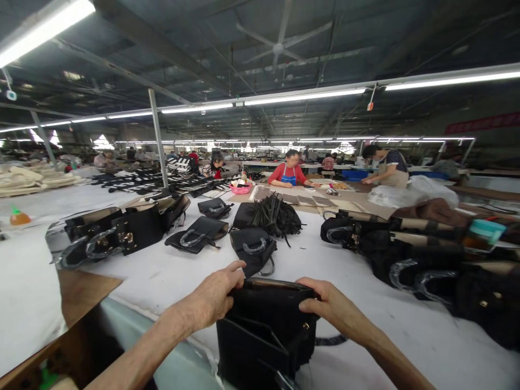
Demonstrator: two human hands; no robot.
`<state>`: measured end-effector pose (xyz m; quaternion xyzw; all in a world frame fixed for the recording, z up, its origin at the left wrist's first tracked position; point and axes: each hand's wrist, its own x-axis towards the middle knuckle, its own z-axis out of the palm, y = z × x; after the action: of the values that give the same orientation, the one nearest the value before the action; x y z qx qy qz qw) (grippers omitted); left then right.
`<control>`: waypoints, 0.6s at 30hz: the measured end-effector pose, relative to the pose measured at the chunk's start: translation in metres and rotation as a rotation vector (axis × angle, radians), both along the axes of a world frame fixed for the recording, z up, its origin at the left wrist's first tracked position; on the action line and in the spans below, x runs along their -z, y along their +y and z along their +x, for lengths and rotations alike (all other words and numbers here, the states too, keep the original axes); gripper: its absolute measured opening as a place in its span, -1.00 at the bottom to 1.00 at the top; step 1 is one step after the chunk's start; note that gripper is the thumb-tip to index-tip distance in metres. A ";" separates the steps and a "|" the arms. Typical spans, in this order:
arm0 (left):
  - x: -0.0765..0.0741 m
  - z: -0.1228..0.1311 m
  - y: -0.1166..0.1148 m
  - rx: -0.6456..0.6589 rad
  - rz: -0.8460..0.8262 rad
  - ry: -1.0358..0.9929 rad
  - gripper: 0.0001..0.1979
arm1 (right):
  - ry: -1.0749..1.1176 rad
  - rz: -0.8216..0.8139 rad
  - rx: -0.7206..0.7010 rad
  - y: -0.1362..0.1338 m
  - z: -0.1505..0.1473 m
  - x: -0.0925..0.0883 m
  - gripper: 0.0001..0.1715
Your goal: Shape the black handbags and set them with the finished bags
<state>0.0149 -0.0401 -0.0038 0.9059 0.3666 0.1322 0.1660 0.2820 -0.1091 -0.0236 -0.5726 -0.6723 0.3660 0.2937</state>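
A black handbag (268,330) stands at the near edge of the white worktable (170,273), its mouth open toward me. My left hand (217,295) grips the bag's left top rim, fingers curled over the edge. My right hand (325,306) grips the right top rim the same way. Both hands hold the opening apart. Just beyond the bag lies another black bag (254,249) with a plastic-wrapped handle.
Black bags lie in a row at the left (117,233) and in a heap at the right (426,254). A bundle of black tassels (276,214) sits mid-table. Brown cardboard (79,292) lies near left. Other people work at the far tables (289,176).
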 end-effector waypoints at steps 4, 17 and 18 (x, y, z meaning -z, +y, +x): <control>-0.004 0.005 -0.006 0.078 -0.012 0.044 -0.69 | -0.007 0.028 -0.014 -0.005 0.003 0.001 -0.77; -0.005 0.022 0.002 -0.089 0.144 0.117 -0.85 | -0.035 0.100 0.055 -0.004 0.004 0.009 -0.74; -0.005 0.024 0.004 -0.072 0.145 0.124 -0.86 | -0.034 0.096 0.056 -0.003 0.003 0.009 -0.73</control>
<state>0.0389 -0.0359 0.0017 0.9081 0.3981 0.1080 0.0722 0.2852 -0.1122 -0.0326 -0.5826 -0.6776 0.3150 0.3197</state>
